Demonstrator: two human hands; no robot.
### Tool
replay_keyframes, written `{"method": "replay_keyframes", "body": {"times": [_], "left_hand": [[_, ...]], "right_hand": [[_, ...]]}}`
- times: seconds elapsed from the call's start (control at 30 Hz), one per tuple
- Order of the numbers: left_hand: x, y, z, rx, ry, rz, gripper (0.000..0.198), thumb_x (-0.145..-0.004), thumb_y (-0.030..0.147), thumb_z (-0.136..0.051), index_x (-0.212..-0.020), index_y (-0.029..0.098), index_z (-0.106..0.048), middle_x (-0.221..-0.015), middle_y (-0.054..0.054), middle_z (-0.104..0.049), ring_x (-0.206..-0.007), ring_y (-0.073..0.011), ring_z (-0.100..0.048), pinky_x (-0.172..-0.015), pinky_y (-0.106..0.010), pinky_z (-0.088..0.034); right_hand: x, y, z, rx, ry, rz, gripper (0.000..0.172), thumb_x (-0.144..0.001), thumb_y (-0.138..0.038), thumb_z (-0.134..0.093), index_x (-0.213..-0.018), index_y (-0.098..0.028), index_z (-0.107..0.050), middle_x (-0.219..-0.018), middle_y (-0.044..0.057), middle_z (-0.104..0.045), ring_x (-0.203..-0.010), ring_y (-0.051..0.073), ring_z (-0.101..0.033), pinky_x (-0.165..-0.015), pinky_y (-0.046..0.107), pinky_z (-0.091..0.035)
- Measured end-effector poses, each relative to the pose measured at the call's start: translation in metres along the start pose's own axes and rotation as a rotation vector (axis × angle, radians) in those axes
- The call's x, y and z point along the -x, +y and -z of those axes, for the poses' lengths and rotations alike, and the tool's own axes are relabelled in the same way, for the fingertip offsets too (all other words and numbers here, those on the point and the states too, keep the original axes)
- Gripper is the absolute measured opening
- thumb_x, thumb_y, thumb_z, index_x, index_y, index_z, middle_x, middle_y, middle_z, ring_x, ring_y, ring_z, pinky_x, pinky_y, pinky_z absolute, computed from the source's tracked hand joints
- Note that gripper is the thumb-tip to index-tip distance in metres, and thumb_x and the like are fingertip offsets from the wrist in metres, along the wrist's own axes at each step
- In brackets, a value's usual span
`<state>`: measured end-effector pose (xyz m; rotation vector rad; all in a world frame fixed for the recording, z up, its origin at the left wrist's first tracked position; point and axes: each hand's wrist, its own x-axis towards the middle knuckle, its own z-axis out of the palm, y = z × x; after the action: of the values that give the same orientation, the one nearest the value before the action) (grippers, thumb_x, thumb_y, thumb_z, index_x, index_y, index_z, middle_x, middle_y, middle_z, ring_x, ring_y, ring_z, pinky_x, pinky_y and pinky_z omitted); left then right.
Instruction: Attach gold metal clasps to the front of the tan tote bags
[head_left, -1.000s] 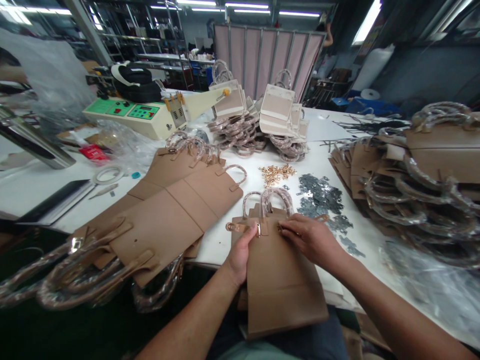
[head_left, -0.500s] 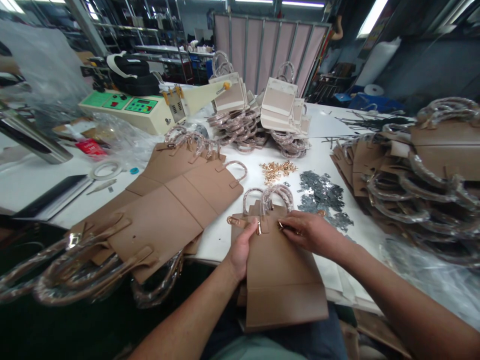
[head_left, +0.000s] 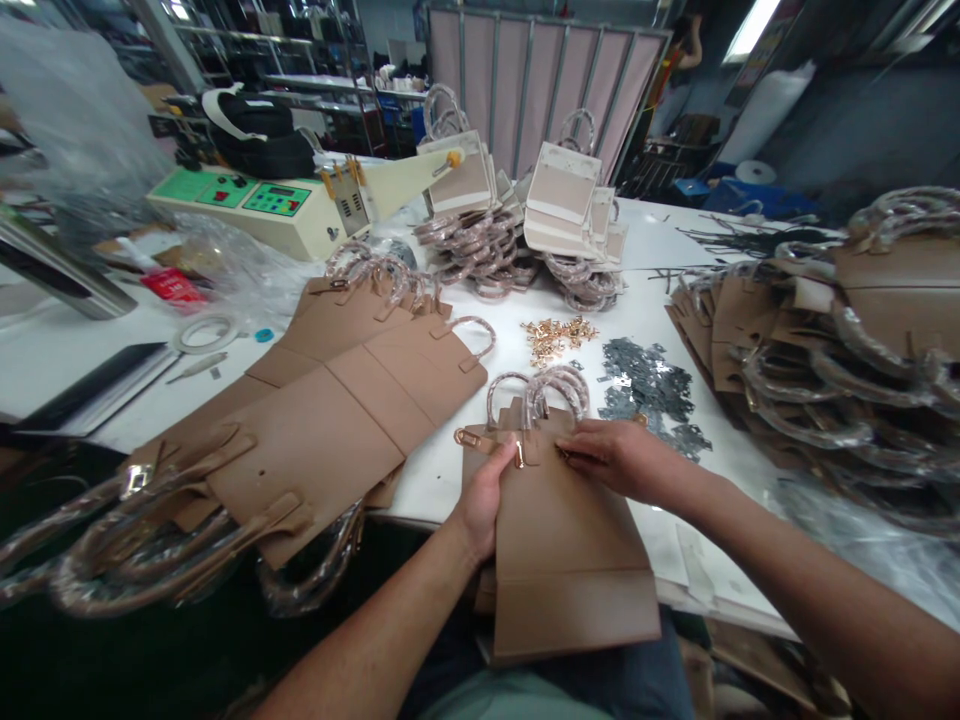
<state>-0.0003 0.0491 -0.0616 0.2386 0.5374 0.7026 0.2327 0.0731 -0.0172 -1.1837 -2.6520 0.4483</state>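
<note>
A brown bag panel (head_left: 570, 540) with plastic-wrapped handles (head_left: 556, 392) lies over the table's front edge and my lap. My left hand (head_left: 484, 495) is closed on its left side, thumb on top beside a shiny gold metal fitting (head_left: 519, 455). A strap end with a gold buckle plate (head_left: 469, 438) sticks out to the left of that thumb. On the panel's upper right, my right hand (head_left: 611, 455) pinches a small gold-coloured metal piece (head_left: 562, 452); its fingers partly hide it. Beyond the handles lie loose gold fittings (head_left: 555, 338) and a heap of grey metal plates (head_left: 646, 385).
Stacked brown bag panels (head_left: 352, 390) lie to the left, and another pile (head_left: 750, 340) rises on the right. Pale bag pieces (head_left: 562, 195) stand at the back beside a cream machine (head_left: 292, 225). A tape roll (head_left: 202, 335) sits at left. Another person (head_left: 679, 55) is far back.
The view has shifted slightly. Both hands keep about the same places on the panel, with the right fingers moved only a little.
</note>
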Motion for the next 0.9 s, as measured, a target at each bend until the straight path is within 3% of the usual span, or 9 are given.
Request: {"method": "replay_keyframes", "body": {"times": [0.17,0.4,0.6,0.77,0.9], "left_hand": [[0.001,-0.002,-0.003,0.053,-0.048,-0.001,0.055,-0.095,0.056,-0.060,-0.129,0.014,-0.070,-0.109,-0.017,-0.079,-0.110,-0.0384,-0.073,-0.102,-0.053,-0.055],[0.001,-0.002,-0.001,0.061,-0.028,-0.008,0.053,-0.096,0.054,-0.060,-0.130,0.014,-0.069,-0.110,-0.017,-0.079,-0.110,-0.0385,-0.073,-0.103,-0.054,-0.055],[0.002,-0.002,-0.001,0.036,-0.034,-0.025,0.055,-0.095,0.054,-0.062,-0.131,0.014,-0.069,-0.111,-0.017,-0.079,-0.109,-0.0373,-0.074,-0.103,-0.052,-0.055],[0.005,-0.002,-0.005,0.011,-0.018,-0.052,0.056,-0.095,0.054,-0.064,-0.134,0.014,-0.067,-0.106,-0.017,-0.079,-0.105,-0.0362,-0.075,-0.101,-0.050,-0.056],[0.004,-0.003,-0.003,0.014,-0.050,-0.035,0.057,-0.095,0.057,-0.062,-0.133,0.014,-0.068,-0.106,-0.016,-0.080,-0.107,-0.0366,-0.075,-0.101,-0.051,-0.056]], "right_hand": [[0.000,-0.007,-0.001,0.007,0.038,-0.044,0.023,-0.101,-0.025,-0.057,-0.113,-0.021,-0.077,-0.093,0.008,-0.070,-0.086,0.020,-0.067,-0.072,0.027,-0.048],[-0.005,-0.024,0.004,0.100,0.003,-0.080,0.022,-0.102,-0.026,-0.053,-0.102,-0.020,-0.075,-0.095,0.009,-0.068,-0.084,0.020,-0.066,-0.070,0.028,-0.045],[0.000,-0.024,-0.012,0.255,0.093,-0.116,0.022,-0.103,-0.030,-0.053,-0.093,-0.021,-0.070,-0.088,0.006,-0.065,-0.080,0.019,-0.062,-0.067,0.030,-0.038],[0.001,-0.031,-0.022,0.245,0.151,-0.223,0.019,-0.101,-0.030,-0.056,-0.094,-0.022,-0.071,-0.088,0.004,-0.065,-0.079,0.019,-0.063,-0.067,0.029,-0.038],[0.002,-0.033,-0.017,0.214,0.103,-0.205,0.023,-0.104,-0.031,-0.051,-0.099,-0.022,-0.071,-0.092,0.006,-0.066,-0.084,0.019,-0.064,-0.069,0.028,-0.041]]}}
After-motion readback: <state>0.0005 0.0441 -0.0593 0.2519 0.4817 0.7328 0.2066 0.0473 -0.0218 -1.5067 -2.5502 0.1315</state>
